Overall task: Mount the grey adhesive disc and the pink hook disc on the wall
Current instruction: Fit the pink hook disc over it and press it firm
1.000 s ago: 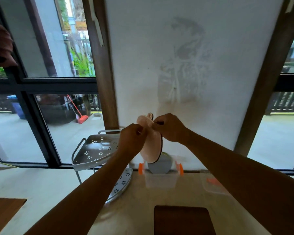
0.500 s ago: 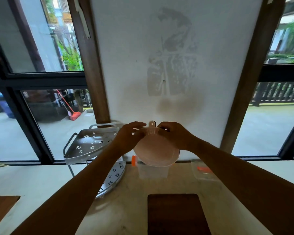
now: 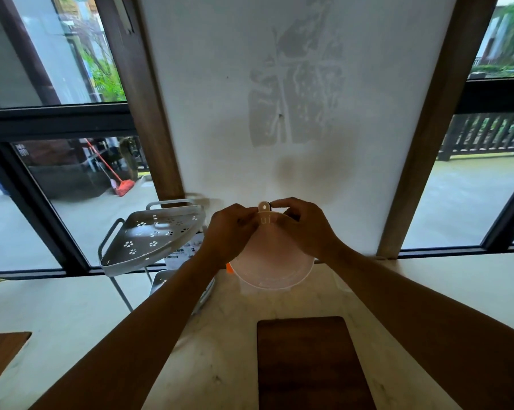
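The pink hook disc is held flat-on toward me in front of the white wall, low down, with its small tab at the top. My left hand pinches its upper left rim. My right hand grips the upper right rim, fingertips at the tab. A thin dark edge shows behind the tab. The grey adhesive disc is hidden; I cannot tell where it is.
A grey perforated corner rack stands left of my hands. A clear plastic box with an orange clip sits behind the disc on the marble counter. A dark wooden board lies near me. The wall bears a scuffed grey patch.
The pink disc turned from edge-on to facing me, hiding the grey disc seen in the box before. Both hands stayed on its top rim; my view tilted down and closer.
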The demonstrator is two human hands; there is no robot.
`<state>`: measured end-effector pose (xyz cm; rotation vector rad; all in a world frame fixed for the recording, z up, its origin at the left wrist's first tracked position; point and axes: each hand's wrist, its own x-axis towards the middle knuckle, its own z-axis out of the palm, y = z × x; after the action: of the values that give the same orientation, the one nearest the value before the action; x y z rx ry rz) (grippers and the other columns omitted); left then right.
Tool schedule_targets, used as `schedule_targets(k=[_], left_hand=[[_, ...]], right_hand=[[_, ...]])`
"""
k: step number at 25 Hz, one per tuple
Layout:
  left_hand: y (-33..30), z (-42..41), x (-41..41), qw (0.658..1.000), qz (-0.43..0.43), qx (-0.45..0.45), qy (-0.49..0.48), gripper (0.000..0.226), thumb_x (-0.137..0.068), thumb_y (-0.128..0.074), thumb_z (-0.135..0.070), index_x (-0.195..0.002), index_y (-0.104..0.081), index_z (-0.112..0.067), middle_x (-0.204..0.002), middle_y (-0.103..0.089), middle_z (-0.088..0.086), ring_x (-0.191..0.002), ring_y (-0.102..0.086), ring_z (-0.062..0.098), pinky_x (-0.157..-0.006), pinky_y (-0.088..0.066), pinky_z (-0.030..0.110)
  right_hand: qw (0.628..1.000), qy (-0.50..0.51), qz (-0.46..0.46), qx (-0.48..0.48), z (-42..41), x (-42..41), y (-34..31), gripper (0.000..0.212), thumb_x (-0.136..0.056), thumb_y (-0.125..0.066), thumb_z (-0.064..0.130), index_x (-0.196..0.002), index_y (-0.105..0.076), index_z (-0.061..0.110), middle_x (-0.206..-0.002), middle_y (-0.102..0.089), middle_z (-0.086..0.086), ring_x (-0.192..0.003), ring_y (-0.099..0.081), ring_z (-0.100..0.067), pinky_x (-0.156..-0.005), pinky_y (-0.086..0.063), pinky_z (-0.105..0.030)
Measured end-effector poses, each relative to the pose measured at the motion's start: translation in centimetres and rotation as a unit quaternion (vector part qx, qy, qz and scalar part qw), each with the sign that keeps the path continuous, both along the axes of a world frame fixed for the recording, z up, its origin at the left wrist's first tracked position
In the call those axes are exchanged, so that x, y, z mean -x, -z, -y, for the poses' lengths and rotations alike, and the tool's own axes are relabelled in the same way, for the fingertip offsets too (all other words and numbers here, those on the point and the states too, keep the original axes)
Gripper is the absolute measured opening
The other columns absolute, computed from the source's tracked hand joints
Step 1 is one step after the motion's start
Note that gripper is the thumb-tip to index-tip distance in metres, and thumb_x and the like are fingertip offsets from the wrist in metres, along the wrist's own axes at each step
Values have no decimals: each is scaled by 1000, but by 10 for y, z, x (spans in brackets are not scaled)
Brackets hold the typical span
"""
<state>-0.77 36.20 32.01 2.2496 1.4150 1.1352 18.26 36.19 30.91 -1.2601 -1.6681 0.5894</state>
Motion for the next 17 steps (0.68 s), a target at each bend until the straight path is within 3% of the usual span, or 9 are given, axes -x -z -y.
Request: schedule_targets(k=[4,8,10,13,17], left_hand=[[9,-14,-5,997,-71,-5,1,25,-99,-50,-20,-110,-73,-16,-103,-68,15,-89,-62,29,-78,-48,34],[22,-28,-10,996,-83,23,-16,29,-102,-43,-22,-110,-71,-17,-101,-63,11,-83,-54,19,-64,-34,16],[28,-32,-11,996,-90,23,-15,29,-103,-42,-23,-110,-69,-16,-97,-61,11,-82,-54,20,-63,-28,9],[32,-35,-11,996,-84,13,-25,29,-103,-42,-24,-110,-69,-16,-93,-57,6,-78,-49,15,-62,-27,9],[29,-33,-11,999,-42,2,-34,23,-99,-52,-25,-102,-74,-19,-86,-64,6,-76,-55,17,-62,-32,13]], right_hand=[[1000,-4,13,-16,-7,1,10,21,-91,-66,37,-110,-74,35,-99,-76,15,-86,-65,8,-76,-49,-15],[999,14,30,-39,-16,2,17,23,-92,-66,29,-114,-73,31,-110,-75,9,-97,-66,0,-85,-49,-15],[998,12,49,-49,-20,4,19,24,-92,-66,29,-115,-73,29,-112,-74,7,-104,-67,-5,-91,-50,-20],[998,10,54,-44,-23,5,20,27,-91,-67,36,-115,-73,27,-113,-74,4,-105,-67,-8,-92,-51,-24],[997,11,58,-46,-26,2,21,26,-89,-68,36,-113,-74,27,-103,-77,5,-93,-68,-7,-86,-51,-22]])
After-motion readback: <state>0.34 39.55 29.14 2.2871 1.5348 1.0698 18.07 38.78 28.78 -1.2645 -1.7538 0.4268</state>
